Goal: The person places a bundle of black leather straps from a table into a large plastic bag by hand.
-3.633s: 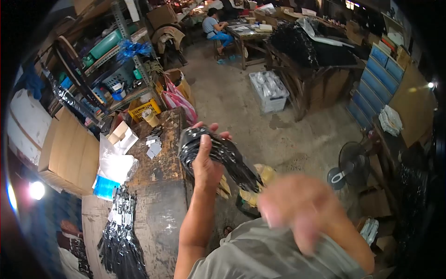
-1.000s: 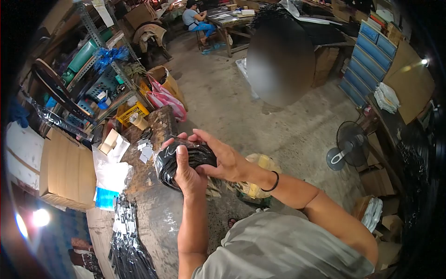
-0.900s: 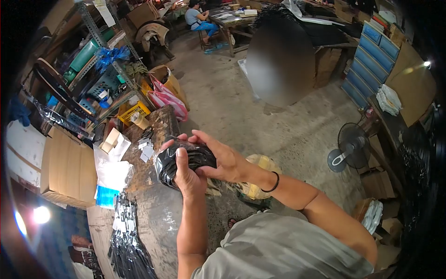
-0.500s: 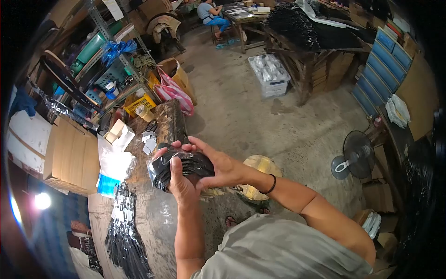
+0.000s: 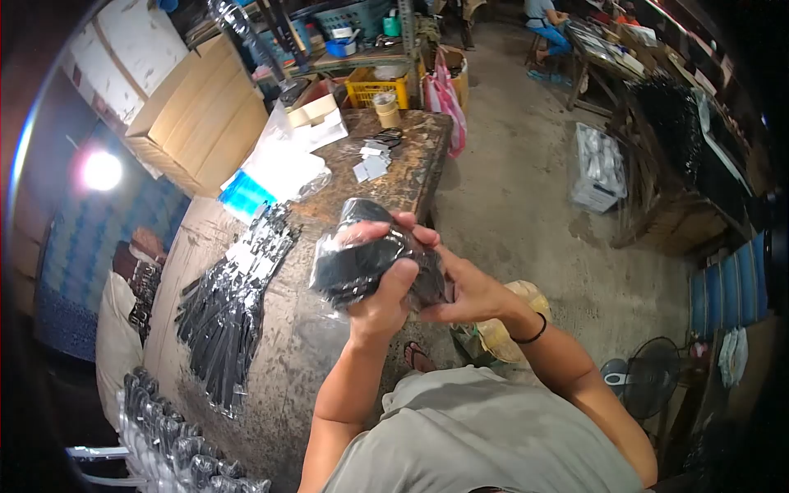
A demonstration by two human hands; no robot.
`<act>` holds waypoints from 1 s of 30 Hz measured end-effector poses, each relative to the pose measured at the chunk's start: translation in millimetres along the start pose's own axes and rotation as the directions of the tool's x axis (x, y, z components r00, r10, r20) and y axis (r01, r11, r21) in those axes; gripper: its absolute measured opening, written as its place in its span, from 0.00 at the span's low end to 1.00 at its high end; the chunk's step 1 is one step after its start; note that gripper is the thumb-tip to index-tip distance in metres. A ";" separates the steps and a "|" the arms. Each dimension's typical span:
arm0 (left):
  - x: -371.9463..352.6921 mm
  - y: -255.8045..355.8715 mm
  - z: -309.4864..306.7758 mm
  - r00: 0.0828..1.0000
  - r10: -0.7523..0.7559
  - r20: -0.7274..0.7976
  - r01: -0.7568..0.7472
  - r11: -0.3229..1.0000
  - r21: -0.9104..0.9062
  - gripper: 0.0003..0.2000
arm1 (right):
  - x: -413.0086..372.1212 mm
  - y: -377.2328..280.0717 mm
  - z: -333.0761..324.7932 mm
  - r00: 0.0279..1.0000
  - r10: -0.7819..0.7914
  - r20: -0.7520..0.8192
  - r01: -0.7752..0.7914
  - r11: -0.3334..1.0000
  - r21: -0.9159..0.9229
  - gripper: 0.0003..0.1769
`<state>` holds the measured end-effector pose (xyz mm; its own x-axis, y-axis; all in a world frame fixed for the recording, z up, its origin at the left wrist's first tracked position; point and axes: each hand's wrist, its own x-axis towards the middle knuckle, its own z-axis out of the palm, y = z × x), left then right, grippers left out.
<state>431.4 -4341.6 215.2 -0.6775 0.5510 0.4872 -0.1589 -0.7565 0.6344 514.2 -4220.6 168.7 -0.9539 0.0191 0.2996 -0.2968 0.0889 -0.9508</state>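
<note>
Between my two hands is a bundle of black, strap-like pieces (image 5: 362, 261) in shiny clear plastic, raised over the near side of the worktable. My left hand (image 5: 380, 302) grips its near side, thumb lying across the front. Closed on the right end is my right hand (image 5: 470, 289), a dark band on its wrist. Part of the fingers of both hands is hidden behind the bundle. To the left, a fanned pile of black strips in clear plastic (image 5: 226, 329) lies on the worktable (image 5: 300, 370).
Small grey-white cards (image 5: 372, 163), a tape roll (image 5: 385, 111) and white plastic sheeting (image 5: 288, 177) lie on the table's far part. A large cardboard box (image 5: 201, 123) stands at left. Several wrapped black bundles (image 5: 185, 444) line the lower left. A fan (image 5: 653, 374) stands right.
My view has swung left and down, so the table fills more of it. The bundle has turned in my hands, showing a broad black face; both hands still hold it.
</note>
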 end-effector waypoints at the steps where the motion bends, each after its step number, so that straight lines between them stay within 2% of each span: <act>1: -0.2 5.4 -11.2 0.998 0.053 0.033 -0.054 0.999 0.006 0.21 | 8.4 6.4 5.7 1.000 0.007 0.013 -0.007 1.000 0.000 0.53; 3: 1.5 22.6 -27.9 0.997 0.078 0.005 -0.078 0.997 0.013 0.21 | 31.8 -6.7 21.2 0.979 0.125 0.160 -0.133 0.990 0.041 0.54; 4: 3.2 29.5 -36.1 0.996 0.088 -0.027 -0.088 0.996 -0.003 0.21 | 42.2 -15.8 27.8 0.967 0.185 0.176 -0.206 0.973 0.106 0.53; 5: 5.9 35.5 -44.6 0.993 0.099 -0.058 -0.100 0.995 -0.017 0.20 | 54.7 -8.7 33.1 0.963 0.188 0.192 -0.211 0.972 0.103 0.53; 7: 13.4 44.1 -62.4 0.992 0.109 -0.070 -0.109 0.994 0.005 0.20 | 75.2 10.4 45.1 0.983 -0.163 0.082 0.173 0.976 -0.133 0.53; 9: 20.5 47.9 -80.4 0.978 0.097 -0.186 -0.096 0.995 0.018 0.20 | 93.1 15.6 50.0 0.989 -0.101 0.104 0.111 0.989 -0.094 0.53; 11: 34.8 55.9 -96.3 0.977 0.091 -0.192 -0.100 0.994 -0.038 0.24 | 114.1 25.9 51.3 0.990 -0.045 0.132 0.053 0.997 -0.055 0.52; 13: 47.3 59.5 -120.1 0.959 0.100 -0.264 -0.121 0.991 -0.064 0.31 | 141.3 44.3 52.3 0.963 -0.230 0.142 0.250 0.957 -0.146 0.53; 14: 52.2 64.1 -127.0 0.938 0.097 -0.332 -0.112 0.993 -0.025 0.35 | 150.2 39.4 57.4 0.987 -0.090 0.135 0.078 0.993 0.089 0.51; 15: 56.9 68.2 -134.5 0.932 0.123 -0.341 -0.132 0.991 -0.005 0.35 | 160.1 37.8 58.4 0.982 -0.101 0.160 0.086 0.991 0.100 0.51; 17: 65.4 74.6 -149.9 0.877 0.132 -0.462 -0.140 0.990 0.018 0.34 | 180.3 38.5 54.9 0.970 0.017 0.244 -0.011 1.000 -0.025 0.49; 18: 68.7 76.4 -157.2 0.854 0.160 -0.495 -0.153 0.987 0.055 0.36 | 191.0 45.0 56.9 0.978 -0.070 0.195 0.094 0.989 -0.115 0.42; 19: 70.6 79.4 -162.8 0.841 0.186 -0.507 -0.170 0.982 0.079 0.36 | 202.8 47.8 58.5 0.972 -0.078 0.223 0.103 0.990 -0.099 0.42; 21: 74.7 85.0 -171.6 0.846 0.213 -0.488 -0.187 0.977 0.102 0.37 | 229.5 46.0 61.2 0.987 -0.079 0.142 0.084 0.996 -0.033 0.39; 23: 80.0 88.7 -178.0 0.814 0.253 -0.523 -0.198 0.967 0.160 0.39 | 259.0 49.9 66.0 0.977 -0.178 0.118 0.175 0.984 0.035 0.33; 25: 85.0 89.8 -187.2 0.804 0.289 -0.520 -0.201 0.955 0.219 0.39 | 281.2 32.2 70.1 0.967 -0.185 0.178 0.171 0.981 0.088 0.25; 26: 90.9 90.0 -186.6 0.780 0.315 -0.541 -0.241 0.948 0.207 0.35 | 293.9 37.7 70.0 0.956 -0.196 0.216 0.173 0.977 0.121 0.25; 27: 96.6 91.2 -186.1 0.753 0.354 -0.554 -0.257 0.934 0.248 0.35 | 307.2 45.4 68.8 0.947 -0.179 0.267 0.164 0.984 0.076 0.22; 28: 102.2 91.8 -185.1 0.724 0.392 -0.568 -0.257 0.917 0.306 0.35 | 319.0 52.9 68.6 0.935 -0.161 0.317 0.160 0.987 0.031 0.19; 30: 110.9 88.6 -181.3 0.658 0.449 -0.604 -0.226 0.883 0.411 0.34 | 338.2 63.4 68.2 0.911 -0.156 0.383 0.135 0.987 0.082 0.17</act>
<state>212.0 -4411.4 216.7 -0.9511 -0.1901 0.2434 0.3078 -0.6480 0.6966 169.7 -4276.5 204.4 -0.8393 -0.3775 0.3912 -0.4255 0.0082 -0.9049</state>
